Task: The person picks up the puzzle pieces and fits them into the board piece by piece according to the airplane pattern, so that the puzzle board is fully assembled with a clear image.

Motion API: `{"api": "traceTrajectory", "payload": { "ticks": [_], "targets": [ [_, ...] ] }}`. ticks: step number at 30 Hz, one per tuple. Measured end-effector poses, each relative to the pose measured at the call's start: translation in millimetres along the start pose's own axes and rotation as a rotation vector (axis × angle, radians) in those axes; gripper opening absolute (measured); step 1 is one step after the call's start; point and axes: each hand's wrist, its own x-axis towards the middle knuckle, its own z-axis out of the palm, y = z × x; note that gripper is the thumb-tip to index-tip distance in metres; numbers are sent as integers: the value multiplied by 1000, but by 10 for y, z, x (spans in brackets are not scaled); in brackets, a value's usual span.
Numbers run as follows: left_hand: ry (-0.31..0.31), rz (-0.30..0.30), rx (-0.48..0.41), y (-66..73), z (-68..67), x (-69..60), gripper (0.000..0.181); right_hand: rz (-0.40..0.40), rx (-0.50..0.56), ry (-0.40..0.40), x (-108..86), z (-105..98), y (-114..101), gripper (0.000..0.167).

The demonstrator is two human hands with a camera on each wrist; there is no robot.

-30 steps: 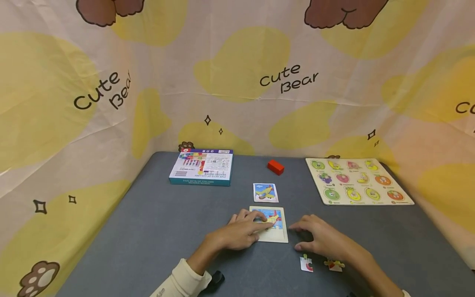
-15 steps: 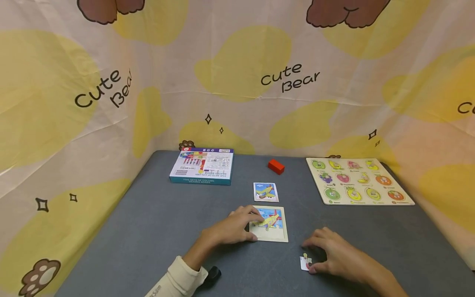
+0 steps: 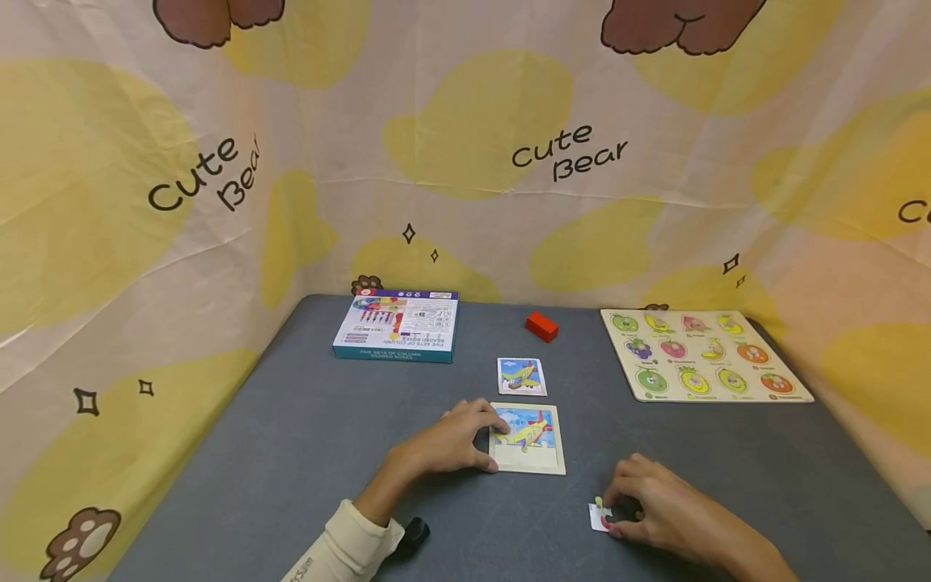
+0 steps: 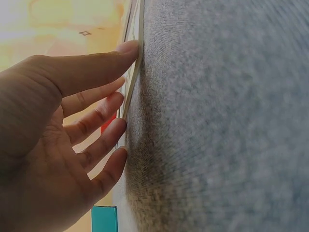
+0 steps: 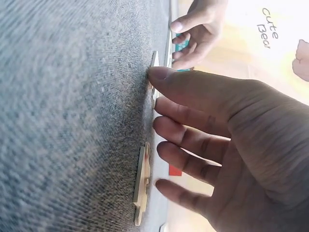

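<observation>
A wooden puzzle tray (image 3: 534,461) holds a partly filled airplane picture (image 3: 538,428), with bare wood along its near side. At its left side, my left hand (image 3: 451,440) touches the tray with thumb and fingertips, the fingers loosely bent. My right hand (image 3: 662,505) is low over the table, to the right of the tray. Its thumb and index finger pinch a small puzzle piece (image 3: 600,519) by its right part. Another puzzle piece (image 5: 141,183) lies flat below the other fingers in the right wrist view; the hand mostly hides it from the head view.
An airplane picture card (image 3: 520,377) lies behind the tray, with a red block (image 3: 541,326) farther back. A flat box (image 3: 396,327) is at the back left, a fruit board (image 3: 705,356) at the back right. Printed cloth (image 3: 465,162) walls the table in.
My left hand has drawn left off the airplane picture to the tray's side. My right hand has moved nearer and right, down to the pieces, its thumb and index finger closing on one.
</observation>
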Motion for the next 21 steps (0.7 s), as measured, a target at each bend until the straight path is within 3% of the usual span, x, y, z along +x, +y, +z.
{"api": "traceTrajectory", "payload": {
  "ticks": [10, 21],
  "targets": [
    [2, -7, -11, -2, 5, 2, 50, 56, -21, -30, 5, -7, -29, 19],
    [20, -2, -22, 5, 10, -8, 50, 21, -71, 27, 29, 41, -39, 19]
  ]
}}
